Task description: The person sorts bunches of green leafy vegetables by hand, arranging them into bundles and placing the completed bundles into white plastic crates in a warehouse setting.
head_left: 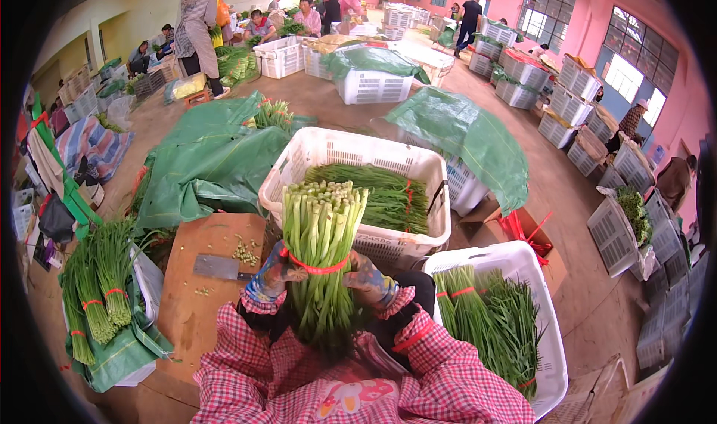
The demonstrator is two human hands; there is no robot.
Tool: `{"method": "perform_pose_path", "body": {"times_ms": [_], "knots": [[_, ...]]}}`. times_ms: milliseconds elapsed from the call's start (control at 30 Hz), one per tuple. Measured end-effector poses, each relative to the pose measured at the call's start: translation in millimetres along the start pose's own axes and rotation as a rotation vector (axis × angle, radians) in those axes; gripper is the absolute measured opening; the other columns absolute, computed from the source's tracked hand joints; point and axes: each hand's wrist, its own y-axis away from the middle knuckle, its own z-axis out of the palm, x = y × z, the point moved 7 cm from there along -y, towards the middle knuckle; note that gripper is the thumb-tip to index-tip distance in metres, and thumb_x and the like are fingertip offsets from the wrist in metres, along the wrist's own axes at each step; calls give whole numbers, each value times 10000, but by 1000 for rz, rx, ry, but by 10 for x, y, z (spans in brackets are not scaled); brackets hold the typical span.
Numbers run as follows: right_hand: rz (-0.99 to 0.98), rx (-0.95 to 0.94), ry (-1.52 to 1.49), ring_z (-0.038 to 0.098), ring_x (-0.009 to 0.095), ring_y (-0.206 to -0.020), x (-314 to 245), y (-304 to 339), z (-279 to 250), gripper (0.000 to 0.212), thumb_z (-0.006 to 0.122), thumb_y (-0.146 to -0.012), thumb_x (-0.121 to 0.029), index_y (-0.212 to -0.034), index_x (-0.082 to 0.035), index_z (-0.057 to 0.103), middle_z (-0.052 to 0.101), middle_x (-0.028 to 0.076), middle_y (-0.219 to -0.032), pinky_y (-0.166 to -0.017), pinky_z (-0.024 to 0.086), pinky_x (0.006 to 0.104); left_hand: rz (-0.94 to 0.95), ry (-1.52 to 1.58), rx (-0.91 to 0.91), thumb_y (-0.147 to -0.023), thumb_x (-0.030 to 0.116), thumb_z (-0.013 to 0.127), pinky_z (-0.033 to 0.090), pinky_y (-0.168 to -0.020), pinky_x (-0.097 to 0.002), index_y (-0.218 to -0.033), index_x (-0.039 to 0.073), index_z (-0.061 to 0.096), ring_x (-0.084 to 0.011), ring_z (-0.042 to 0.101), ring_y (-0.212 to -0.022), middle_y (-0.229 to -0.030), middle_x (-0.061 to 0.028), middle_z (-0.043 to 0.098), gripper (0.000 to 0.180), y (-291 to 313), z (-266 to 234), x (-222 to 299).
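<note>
An upright bundle of green stalks point(325, 222), pale cut ends at the top and a red band around the middle, is held between my two hands. My left hand point(278, 274) is closed against its left side and my right hand point(367, 280) against its right, both at band height. The bundle's lower end is dark and blurred near my lap. Right behind it stands a white crate point(441, 222) with more banded greens point(373, 189) lying inside. A cleaver point(216, 266) rests on a wooden board point(183, 304) to my left, beside small cut bits point(245, 251).
Banded green bundles point(101, 297) lie on green sheeting at far left. A white basket point(551, 349) of greens stands at my right, with red ties point(526, 233) in a carton behind it. Green tarps point(202, 159) cover heaps ahead. Stacked crates and several people are farther off.
</note>
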Motion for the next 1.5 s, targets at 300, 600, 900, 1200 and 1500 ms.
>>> {"method": "perform_pose_path", "body": {"times_ms": [300, 600, 900, 1200, 1500], "knots": [[-35, 267, 351, 524, 133, -1015, -601, 184, -271, 398, 573, -875, -77, -1255, -4, 478, 551, 76, -1152, -880, 420, 249, 89, -207, 503, -796, 411, 623, 412, -923, -351, -1276, 6, 434, -208, 551, -1032, -1208, -106, 554, 657, 433, -501, -57], [-187, 366, 219, 548, 69, -814, -916, -123, 185, 232, 608, -855, -44, -1079, -8, 560, 611, 27, -937, -740, 436, 198, 172, -90, -283, -903, 371, 505, 281, -1070, -386, -1391, 19, 289, -245, 269, -1337, -1426, -159, 310, 640, -179, -308, 147], [-302, 438, 613, 497, 116, -759, -816, -67, 127, 40, 593, -847, -47, -868, -46, 560, 539, 16, -835, -709, 437, 254, -53, -91, 575, -731, 74, 610, 510, -828, -342, -1179, -23, 520, -189, 627, -899, -1053, -96, 621, 467, 62, -139, -103], [-232, 553, 74, 460, 46, -675, -661, -129, 155, 76, 577, -872, -74, -884, 1, 583, 535, -36, -743, -599, 403, 212, -15, -127, 223, -782, 315, 644, 400, -978, -449, -1358, -14, 319, -304, 485, -1159, -1332, -166, 434, 739, 51, -390, -182], [-349, 481, 30, 453, 54, -672, -812, -250, 162, 80, 570, -833, 13, -840, -60, 538, 486, -44, -736, -590, 415, 210, 40, -81, 231, -782, 277, 674, 330, -1040, -484, -1357, -2, 333, -302, 474, -1183, -1321, -166, 450, 724, 226, -676, -203]]}}
